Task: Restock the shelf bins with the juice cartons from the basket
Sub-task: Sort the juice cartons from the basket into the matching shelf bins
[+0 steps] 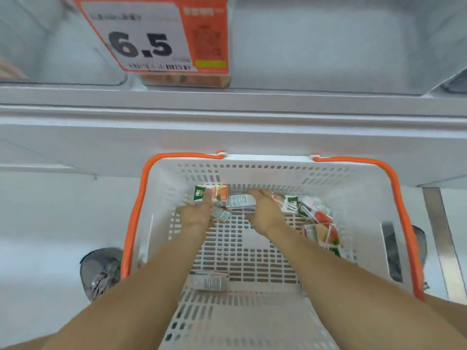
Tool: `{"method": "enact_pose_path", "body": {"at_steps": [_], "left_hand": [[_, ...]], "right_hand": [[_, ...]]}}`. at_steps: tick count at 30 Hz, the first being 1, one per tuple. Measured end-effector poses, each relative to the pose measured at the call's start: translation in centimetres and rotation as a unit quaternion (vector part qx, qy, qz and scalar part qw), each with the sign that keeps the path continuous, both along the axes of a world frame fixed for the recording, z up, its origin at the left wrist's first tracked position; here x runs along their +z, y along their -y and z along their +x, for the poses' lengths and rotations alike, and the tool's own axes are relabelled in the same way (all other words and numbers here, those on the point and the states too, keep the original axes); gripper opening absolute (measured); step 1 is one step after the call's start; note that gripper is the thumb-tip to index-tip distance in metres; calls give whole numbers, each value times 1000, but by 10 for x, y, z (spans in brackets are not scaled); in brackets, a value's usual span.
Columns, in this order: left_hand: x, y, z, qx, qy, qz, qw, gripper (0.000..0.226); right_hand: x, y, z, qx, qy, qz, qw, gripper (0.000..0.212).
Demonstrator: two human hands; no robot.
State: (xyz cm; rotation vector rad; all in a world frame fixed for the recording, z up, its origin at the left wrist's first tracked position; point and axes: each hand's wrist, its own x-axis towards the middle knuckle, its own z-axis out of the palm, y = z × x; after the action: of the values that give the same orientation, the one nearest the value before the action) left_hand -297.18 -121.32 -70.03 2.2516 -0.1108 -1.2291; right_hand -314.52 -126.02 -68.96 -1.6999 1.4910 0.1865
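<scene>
Both hands in basket (366, 198): left hand (195, 215) grips carton (211, 194); right hand (264, 213) covers cartons (240, 200), fingers unclear; motion blur.

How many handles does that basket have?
2. Both orange handles are folded down along the rim of the white basket: the left handle runs down its left side, the right handle down its right side.

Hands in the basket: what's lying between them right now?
In the head view, two cartons: a grey-sided carton under the right hand's fingertips, and a small carton beside the left hand. Below them, bare basket floor.
</scene>
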Motion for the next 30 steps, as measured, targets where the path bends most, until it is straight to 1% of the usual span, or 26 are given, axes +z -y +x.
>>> {"method": "enact_pose_path", "body": {"at_steps": [1,3,6,8,11,12,14,16,17,18,20,22,24,25,27,29,30], "left_hand": [[-4,1,2,7,-8,4,1000,81],[-3,3,3,-10,-10,-8,1000,55],[4,-2,3,-27,-16,-31,999,35],[7,-6,1,-27,-17,-50,998,24],[11,-15,-1,-20,-12,-61,998,27],[12,-18,-2,-15,-8,-65,998,33],[12,-26,-1,-6,-11,-78,997,54],[10,-34,2,-15,-13,-85,996,69],[12,-37,4,-31,-12,-86,996,71],[22,-38,3,-49,-7,-91,995,66],[46,-38,1,-78,-13,-100,992,56],[72,-35,2,-121,-28,-106,987,45],[103,-28,9,-191,-39,-103,975,31],[121,-23,14,-223,-46,-105,968,30],[158,-11,25,-282,-54,-119,951,34],[202,2,35,-357,-52,-132,923,33],[227,8,37,-398,-52,-134,906,33]], "right_hand": [[-5,1,3,0,-2,-4,1000,66],[-12,2,9,-11,-5,-19,1000,63],[-19,3,12,-29,-12,-37,999,49],[-19,0,11,-16,-23,-35,999,41],[-13,-7,6,-6,-30,3,1000,36],[-10,-10,4,-11,-24,18,999,36],[-5,-16,-3,-38,-7,51,998,42],[3,-21,-12,-104,38,100,989,44],[8,-24,-16,-147,71,124,979,43],[13,-26,-21,-185,102,140,967,43],[30,-28,-29,-219,142,149,954,42],[52,-24,-38,-203,158,118,959,41],[81,-12,-46,-161,167,75,970,42],[98,-4,-50,-135,176,59,973,46],[134,11,-54,-86,190,40,977,64],[178,23,-54,-28,185,26,982,83],[202,27,-53,13,175,17,984,85]]}}
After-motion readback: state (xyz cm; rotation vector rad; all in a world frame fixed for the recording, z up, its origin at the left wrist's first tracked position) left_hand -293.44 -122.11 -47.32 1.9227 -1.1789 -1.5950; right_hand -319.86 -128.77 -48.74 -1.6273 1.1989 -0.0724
